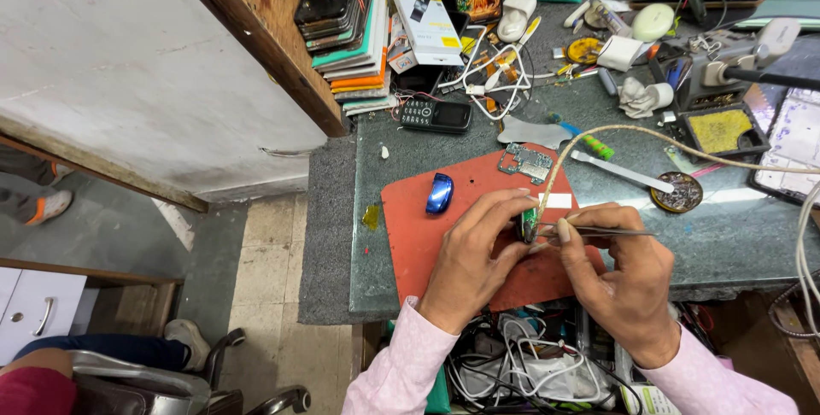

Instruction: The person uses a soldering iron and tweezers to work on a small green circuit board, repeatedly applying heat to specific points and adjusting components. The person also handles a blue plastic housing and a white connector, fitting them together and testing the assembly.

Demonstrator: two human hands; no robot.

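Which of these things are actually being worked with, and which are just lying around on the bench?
In use:
left hand pinching a small green part
right hand holding tweezers
braided cable running to the part
red mat

Lying about:
circuit board
blue shell piece
black keypad phone
stacked phones
round tin

Bright, even light, sharp (edges bowed)

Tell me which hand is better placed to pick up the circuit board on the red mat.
Left, probably. The left hand sits just below the circuit board and only pinches the small green part; the right hand grips tweezers and lies farther away.
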